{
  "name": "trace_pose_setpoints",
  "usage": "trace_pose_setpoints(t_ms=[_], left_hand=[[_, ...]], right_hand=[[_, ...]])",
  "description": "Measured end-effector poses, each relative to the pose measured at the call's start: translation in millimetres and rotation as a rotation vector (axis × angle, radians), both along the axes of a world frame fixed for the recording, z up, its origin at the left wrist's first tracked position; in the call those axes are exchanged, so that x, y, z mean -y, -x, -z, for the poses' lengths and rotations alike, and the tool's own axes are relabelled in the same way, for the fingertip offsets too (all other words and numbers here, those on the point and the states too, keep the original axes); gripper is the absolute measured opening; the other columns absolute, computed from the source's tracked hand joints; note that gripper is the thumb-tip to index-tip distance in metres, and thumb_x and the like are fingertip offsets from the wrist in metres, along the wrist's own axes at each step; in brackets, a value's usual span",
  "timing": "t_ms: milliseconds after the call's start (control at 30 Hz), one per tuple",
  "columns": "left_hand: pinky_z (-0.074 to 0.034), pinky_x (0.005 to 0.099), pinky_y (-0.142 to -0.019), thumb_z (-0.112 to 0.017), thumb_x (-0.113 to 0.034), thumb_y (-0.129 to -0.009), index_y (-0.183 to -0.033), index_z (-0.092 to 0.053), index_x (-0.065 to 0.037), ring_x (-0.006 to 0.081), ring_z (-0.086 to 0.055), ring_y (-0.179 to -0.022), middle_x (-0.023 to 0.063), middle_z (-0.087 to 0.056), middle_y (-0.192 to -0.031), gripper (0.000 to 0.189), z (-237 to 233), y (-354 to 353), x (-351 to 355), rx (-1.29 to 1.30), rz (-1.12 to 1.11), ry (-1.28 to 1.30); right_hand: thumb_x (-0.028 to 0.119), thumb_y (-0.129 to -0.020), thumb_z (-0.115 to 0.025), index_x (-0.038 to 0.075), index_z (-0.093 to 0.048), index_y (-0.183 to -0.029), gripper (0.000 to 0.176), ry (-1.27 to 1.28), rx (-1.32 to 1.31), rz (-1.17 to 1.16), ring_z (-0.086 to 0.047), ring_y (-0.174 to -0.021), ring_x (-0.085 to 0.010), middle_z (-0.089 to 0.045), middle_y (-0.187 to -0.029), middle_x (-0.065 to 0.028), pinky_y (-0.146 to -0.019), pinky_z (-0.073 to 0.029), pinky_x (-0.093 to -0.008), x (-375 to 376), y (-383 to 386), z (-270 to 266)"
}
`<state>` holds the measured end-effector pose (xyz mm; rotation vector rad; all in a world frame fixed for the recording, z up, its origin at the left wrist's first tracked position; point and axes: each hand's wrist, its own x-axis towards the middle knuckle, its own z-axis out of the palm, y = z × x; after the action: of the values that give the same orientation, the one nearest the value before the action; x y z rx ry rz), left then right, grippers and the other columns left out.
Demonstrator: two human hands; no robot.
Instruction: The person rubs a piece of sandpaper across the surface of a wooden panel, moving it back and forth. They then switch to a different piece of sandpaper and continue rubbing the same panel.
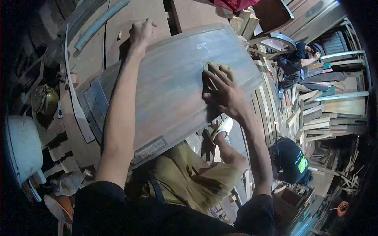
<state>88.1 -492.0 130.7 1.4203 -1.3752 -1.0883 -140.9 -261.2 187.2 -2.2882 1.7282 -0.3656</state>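
A broad wooden panel (169,82), grey-brown with pale dusty marks, lies tilted across the work surface in front of me. My right hand (224,88) presses a yellowish sheet that looks like sandpaper (225,67) onto its face, toward the right end. The fingers cover most of the sheet. Past the panel's far edge, my left hand (141,33) is loosely curled over the boards (157,17), with nothing visible in it. Near the panel's lower edge is a rectangular inset (150,147).
A thin curved wooden strip (75,98) and a grey-blue tube (100,23) lie at left. Stacked timber (319,122) fills the right side. One person (293,65) sits at upper right; another, in a dark cap (289,159), is close by my right arm. A pale tank (24,145) stands at far left.
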Motion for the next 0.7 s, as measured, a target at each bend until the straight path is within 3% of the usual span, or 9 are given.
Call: trace_pose_setpoints(t_ms=[100,167,333,400,433,500,533,567,700], left_hand=[[-0.041,0.0279,-0.063,-0.046,-0.035,-0.092,-0.092,-0.070,-0.004,0.0145,-0.055,-0.075,0.0079,-0.059,-0.078,0.040,-2,-5,3,0.061,0.025,-0.045],[-0.042,0.0280,-0.065,-0.047,-0.034,-0.091,-0.093,-0.070,-0.005,0.0152,-0.056,-0.077,0.0080,-0.059,-0.079,0.038,2,-4,6,0.057,0.028,-0.047],[-0.041,0.0269,-0.059,-0.047,-0.040,-0.090,-0.094,-0.069,-0.007,0.0126,-0.051,-0.067,0.0098,-0.063,-0.087,0.040,5,-4,8,0.057,0.037,-0.045],[-0.040,0.0269,-0.056,-0.047,-0.039,-0.090,-0.094,-0.070,-0.007,0.0118,-0.049,-0.064,0.0087,-0.061,-0.083,0.040,2,-4,5,0.023,0.018,-0.026],[-0.039,0.0269,-0.055,-0.047,-0.038,-0.090,-0.094,-0.070,-0.007,0.0114,-0.048,-0.062,0.0082,-0.061,-0.082,0.039,3,-3,3,0.008,0.012,-0.021],[-0.038,0.0271,-0.052,-0.047,-0.038,-0.090,-0.091,-0.070,-0.007,0.0100,-0.045,-0.060,0.0069,-0.058,-0.078,0.039,4,-3,1,0.014,0.016,-0.028],[-0.038,0.0271,-0.052,-0.047,-0.037,-0.090,-0.091,-0.070,-0.007,0.0098,-0.045,-0.060,0.0064,-0.057,-0.077,0.038,7,-4,4,0.008,0.019,-0.035],[-0.038,0.0272,-0.053,-0.047,-0.037,-0.090,-0.090,-0.070,-0.007,0.0097,-0.045,-0.060,0.0060,-0.057,-0.077,0.038,4,-4,6,0.001,0.017,-0.037],[-0.035,0.0268,-0.050,-0.049,-0.033,-0.089,-0.090,-0.070,-0.007,0.0081,-0.044,-0.058,0.0001,-0.049,-0.069,0.033,9,-3,7,-0.012,0.023,0.006]], right_hand=[[0.012,-0.074,-0.073,0.005,-0.045,-0.139,0.071,0.007,0.020,-0.084,-0.034,-0.135,-0.0421,-0.038,-0.149,-0.0167,-0.111,-0.033,-0.0476,5,19,0],[0.010,-0.079,-0.068,0.003,-0.047,-0.138,0.062,0.013,0.073,-0.034,-0.038,-0.134,-0.0415,-0.041,-0.146,-0.0188,-0.112,-0.033,-0.0452,4,20,-1],[0.012,-0.083,-0.066,0.002,-0.049,-0.136,0.056,0.189,-0.101,-0.061,-0.042,-0.131,-0.0405,-0.047,-0.140,-0.0212,-0.108,-0.039,-0.0438,0,20,20],[0.016,-0.086,-0.062,0.002,-0.049,-0.136,0.053,-0.028,0.631,0.272,-0.043,-0.132,-0.0392,-0.050,-0.138,-0.0219,-0.107,-0.039,-0.0440,5,35,33],[0.015,-0.087,-0.060,0.001,-0.048,-0.136,0.052,-0.077,0.879,0.464,-0.042,-0.133,-0.0372,-0.050,-0.138,-0.0208,-0.109,-0.037,-0.0447,7,41,32],[0.014,-0.088,-0.055,-0.001,-0.047,-0.136,0.052,-0.033,0.773,0.621,-0.041,-0.135,-0.0332,-0.050,-0.139,-0.0188,-0.112,-0.032,-0.0461,9,47,36],[0.014,-0.088,-0.052,-0.003,-0.047,-0.136,0.051,-0.011,0.563,0.577,-0.040,-0.136,-0.0312,-0.050,-0.140,-0.0178,-0.114,-0.030,-0.0469,4,39,43],[0.010,-0.089,-0.050,-0.003,-0.047,-0.136,0.049,0.255,-0.207,0.100,-0.039,-0.137,-0.0301,-0.048,-0.142,-0.0170,-0.113,-0.030,-0.0467,-8,23,55],[0.003,-0.085,-0.055,-0.003,-0.047,-0.136,0.052,0.127,0.064,0.120,-0.038,-0.138,-0.0308,-0.043,-0.146,-0.0163,-0.114,-0.031,-0.0394,-19,8,35]])
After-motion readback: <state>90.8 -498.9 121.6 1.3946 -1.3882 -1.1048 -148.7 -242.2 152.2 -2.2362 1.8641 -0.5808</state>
